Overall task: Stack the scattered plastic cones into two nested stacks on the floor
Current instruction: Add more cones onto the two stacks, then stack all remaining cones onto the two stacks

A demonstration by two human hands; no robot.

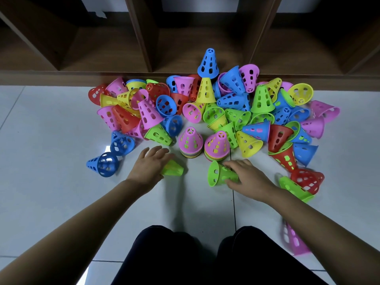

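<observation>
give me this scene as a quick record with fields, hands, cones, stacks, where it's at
setting: white tiled floor, wooden shelf unit behind
left hand: on a blurred green cone, grip unclear
right hand: grips the narrow end of a sideways green cone
left stack: upright, pink cone on top
right stack: upright, pink cone on top, beside the other
loose cones: many, mixed colours, heaped behind the stacks
progress: two stacks begun, most cones unstacked
</observation>
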